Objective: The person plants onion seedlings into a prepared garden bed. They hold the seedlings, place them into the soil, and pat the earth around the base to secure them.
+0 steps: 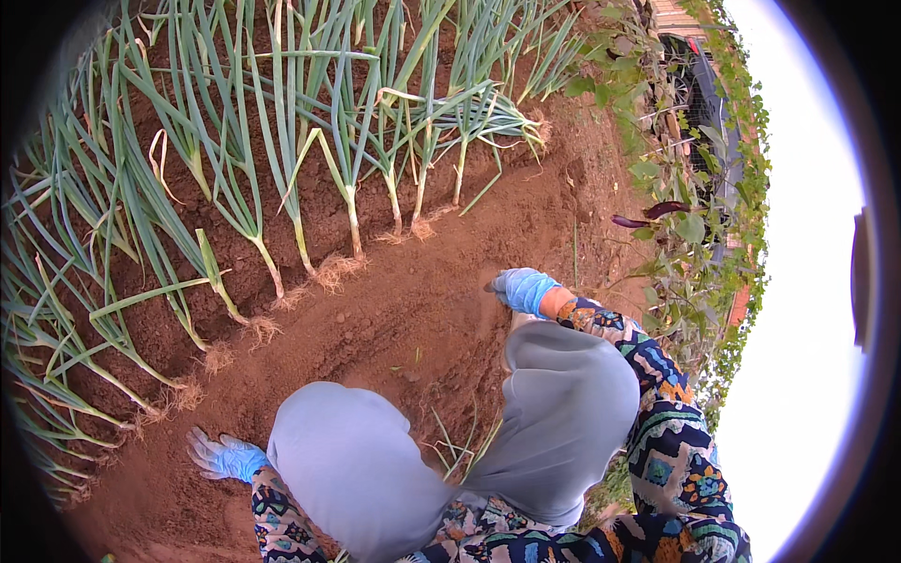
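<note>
My left hand (pixel 224 456), in a dirty blue glove, rests palm down beside my left knee with its fingers spread over the brown soil (pixel 415 295). My right hand (pixel 521 290), gloved the same way, reaches past my right knee to the soil. Its fingertips are soiled and partly turned from view, so I cannot see whether they grip anything. In front of both hands runs a curved row of uprooted green onions (pixel 352 211), roots towards me and leaves pointing away. A small bunch of them (pixel 503 119) lies sideways at the row's right end.
Long onion leaves (pixel 204 84) fill the far left. Plants with dark purple eggplants (pixel 665 209) border the right side, by a wire fence (pixel 686 84). Several thin green stalks (pixel 461 447) show between my grey-clad knees. A shallow hollow (pixel 394 366) dips in the soil before me.
</note>
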Demonstrator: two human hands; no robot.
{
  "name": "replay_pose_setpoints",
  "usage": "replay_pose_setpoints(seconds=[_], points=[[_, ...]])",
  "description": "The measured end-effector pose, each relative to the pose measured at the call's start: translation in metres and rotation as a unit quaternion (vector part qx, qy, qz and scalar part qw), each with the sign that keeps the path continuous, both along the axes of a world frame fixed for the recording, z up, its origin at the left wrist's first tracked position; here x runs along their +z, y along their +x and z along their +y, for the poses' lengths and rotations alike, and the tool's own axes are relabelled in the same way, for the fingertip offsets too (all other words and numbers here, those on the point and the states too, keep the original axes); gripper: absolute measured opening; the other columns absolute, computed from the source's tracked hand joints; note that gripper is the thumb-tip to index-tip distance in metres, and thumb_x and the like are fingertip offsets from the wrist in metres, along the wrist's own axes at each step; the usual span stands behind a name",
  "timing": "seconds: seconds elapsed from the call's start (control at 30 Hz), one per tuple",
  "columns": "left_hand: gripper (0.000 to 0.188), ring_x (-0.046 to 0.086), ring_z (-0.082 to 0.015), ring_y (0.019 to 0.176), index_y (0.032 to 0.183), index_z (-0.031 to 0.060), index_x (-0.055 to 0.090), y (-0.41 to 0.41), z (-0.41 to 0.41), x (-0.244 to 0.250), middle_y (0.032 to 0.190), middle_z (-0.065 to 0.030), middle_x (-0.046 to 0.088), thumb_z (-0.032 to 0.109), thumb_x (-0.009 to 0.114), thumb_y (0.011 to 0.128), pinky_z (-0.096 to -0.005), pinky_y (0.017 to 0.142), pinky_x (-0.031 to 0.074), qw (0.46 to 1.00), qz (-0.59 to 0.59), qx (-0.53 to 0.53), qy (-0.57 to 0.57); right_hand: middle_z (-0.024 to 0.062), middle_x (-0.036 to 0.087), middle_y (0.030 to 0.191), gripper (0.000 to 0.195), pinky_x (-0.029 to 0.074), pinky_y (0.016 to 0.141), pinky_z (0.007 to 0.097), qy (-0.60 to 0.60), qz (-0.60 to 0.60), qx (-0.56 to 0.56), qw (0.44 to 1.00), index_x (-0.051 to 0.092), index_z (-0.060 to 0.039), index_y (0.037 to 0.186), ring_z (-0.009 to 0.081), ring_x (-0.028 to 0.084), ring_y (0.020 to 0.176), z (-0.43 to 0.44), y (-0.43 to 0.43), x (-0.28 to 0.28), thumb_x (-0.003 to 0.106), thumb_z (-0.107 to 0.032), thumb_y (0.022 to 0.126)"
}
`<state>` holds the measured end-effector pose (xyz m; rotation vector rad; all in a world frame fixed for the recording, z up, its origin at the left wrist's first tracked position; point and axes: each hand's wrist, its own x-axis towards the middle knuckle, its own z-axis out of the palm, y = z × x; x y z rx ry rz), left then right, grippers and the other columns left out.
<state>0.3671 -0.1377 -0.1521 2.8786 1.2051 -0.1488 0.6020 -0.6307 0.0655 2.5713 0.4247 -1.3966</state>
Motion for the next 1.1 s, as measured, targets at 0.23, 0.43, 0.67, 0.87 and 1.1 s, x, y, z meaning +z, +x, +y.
replay_pose_setpoints(seconds=[0.23, 0.43, 0.67, 0.87, 1.1], points=[[0.044, 0.031, -0.0295, 0.125, 0.131, 0.0144, 0.04, -0.01, 0.015, -0.017, 0.135, -0.0082, 0.039, 0.035, 0.038, 0.092, -0.0497, 0.102, 0.021, 0.996, -0.008, -0.03, 0.082, 0.0149, 0.061, 0.089, 0.021, 0.048, 0.077, 0.039, 0.157, -0.204, -0.096, 0.962, 0.063, -0.0083, 0.099, 0.0336, 0.058, 0.085, -0.084, 0.033, -0.067, 0.058, -0.019, 0.082], [0.044, 0.039, -0.0316, 0.119, 0.129, 0.0098, 0.042, 0.045, -0.02, 0.058, 0.13, -0.014, 0.043, 0.017, 0.05, 0.087, -0.0431, 0.1, 0.029, 0.977, -0.086, -0.186, 0.051, 0.0165, 0.061, 0.088, 0.03, 0.047, 0.073, 0.0428, 0.296, -0.208, -0.097, 0.927, 0.06, -0.0045, 0.095, 0.0345, 0.058, 0.083, -0.045, 0.085, -0.163, 0.053, -0.032, 0.084], [0.025, 0.056, -0.0315, 0.09, 0.099, 0.0041, 0.06, 0.235, -0.22, 0.197, 0.097, -0.014, 0.06, 0.001, 0.056, 0.075, -0.0369, 0.079, 0.045, 0.837, 0.002, -0.485, -0.253, 0.0177, 0.061, 0.069, 0.035, 0.047, 0.06, 0.0457, 0.298, -0.195, -0.163, 0.92, 0.064, -0.004, 0.075, 0.036, 0.06, 0.066, -0.033, 0.107, -0.228, 0.056, -0.038, 0.08], [0.023, 0.056, -0.0348, 0.079, 0.093, 0.0052, 0.061, 0.286, -0.309, 0.217, 0.088, -0.0129, 0.061, 0.001, 0.058, 0.071, -0.0401, 0.07, 0.047, 0.79, 0.128, -0.539, -0.262, 0.0158, 0.062, 0.066, 0.03, 0.047, 0.058, 0.044, 0.345, -0.177, -0.143, 0.911, 0.065, -0.0057, 0.074, 0.034, 0.061, 0.064, -0.057, 0.114, -0.236, 0.062, -0.035, 0.077], [0.021, 0.057, -0.0314, 0.082, 0.094, 0.0025, 0.061, 0.321, -0.39, 0.157, 0.089, -0.014, 0.06, 0.001, 0.055, 0.074, -0.035, 0.07, 0.048, 0.805, 0.159, -0.486, -0.3, 0.0151, 0.062, 0.065, 0.03, 0.048, 0.054, 0.043, 0.38, -0.149, -0.187, 0.893, 0.065, -0.006, 0.07, 0.0335, 0.061, 0.061, -0.052, 0.11, -0.253, 0.063, -0.035, 0.075]])
